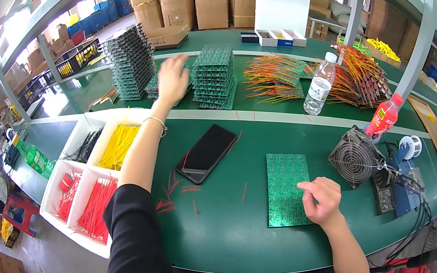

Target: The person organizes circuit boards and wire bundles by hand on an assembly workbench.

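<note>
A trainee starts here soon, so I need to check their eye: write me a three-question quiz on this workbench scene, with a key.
1. Which hand is nearer the green circuit board lying flat on the bench?
2. True or false: the phone lies to the left of that board.
3. In the white tray, which wires lie directly right of the black wires? A) red B) yellow C) green

Key: 1. The right hand. 2. True. 3. B, yellow wires.

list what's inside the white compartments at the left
The white compartments hold black wires, yellow wires and, in the two nearest, red wires. The left forearm and sleeve cover their right edge; whatever lies beneath the wires is hidden.
</note>
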{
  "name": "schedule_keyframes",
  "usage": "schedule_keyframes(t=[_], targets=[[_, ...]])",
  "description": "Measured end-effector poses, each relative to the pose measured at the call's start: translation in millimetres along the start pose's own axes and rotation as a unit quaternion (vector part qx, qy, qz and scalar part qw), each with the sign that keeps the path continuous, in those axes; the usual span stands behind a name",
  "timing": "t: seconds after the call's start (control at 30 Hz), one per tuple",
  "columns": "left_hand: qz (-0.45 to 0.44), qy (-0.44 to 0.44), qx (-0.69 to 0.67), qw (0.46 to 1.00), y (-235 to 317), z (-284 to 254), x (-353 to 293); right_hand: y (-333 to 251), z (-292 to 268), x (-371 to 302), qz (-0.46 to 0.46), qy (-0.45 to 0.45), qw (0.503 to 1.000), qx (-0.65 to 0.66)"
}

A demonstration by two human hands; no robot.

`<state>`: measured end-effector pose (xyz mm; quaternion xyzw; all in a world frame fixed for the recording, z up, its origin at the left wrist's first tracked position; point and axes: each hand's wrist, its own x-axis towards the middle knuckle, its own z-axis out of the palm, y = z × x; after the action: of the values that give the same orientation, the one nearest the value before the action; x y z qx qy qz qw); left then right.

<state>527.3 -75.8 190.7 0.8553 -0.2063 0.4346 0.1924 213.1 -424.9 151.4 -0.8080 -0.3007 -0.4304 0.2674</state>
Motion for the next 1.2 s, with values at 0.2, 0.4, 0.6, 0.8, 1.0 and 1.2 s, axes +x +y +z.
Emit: schedule_keyframes(t=[0.2,0.4,0.6,0.8,1.0,1.2], targets=[[0.03,-0.15,0.088,0.984,24.5,11.5,-8.4,-0.2,20.2,-3.4,-0.006,-0.091,0.995,0.036],[-0.074,-0.18,0.101,0.976,36.7,17.4,-27.4,-1.2,27.2,-1.2,0.016,-0.106,0.993,0.052],[-0.071,-0.112,0.1,0.986,57.7,40.1,-41.1,2.9,23.7,-6.0,0.029,-0.104,0.992,0.062],[-0.239,0.029,0.023,0.97,53.9,48.6,-3.4,3.9,27.3,-6.5,0.024,-0.091,0.993,0.067],[-0.305,-0.124,0.047,0.943,93.4,50.0,50.1,6.2,23.3,-11.4,0.013,-0.103,0.993,0.061],[-0.329,-0.173,0.132,0.919,91.5,70.8,59.1,3.7,24.8,-9.6,0.008,-0.101,0.992,0.076]])
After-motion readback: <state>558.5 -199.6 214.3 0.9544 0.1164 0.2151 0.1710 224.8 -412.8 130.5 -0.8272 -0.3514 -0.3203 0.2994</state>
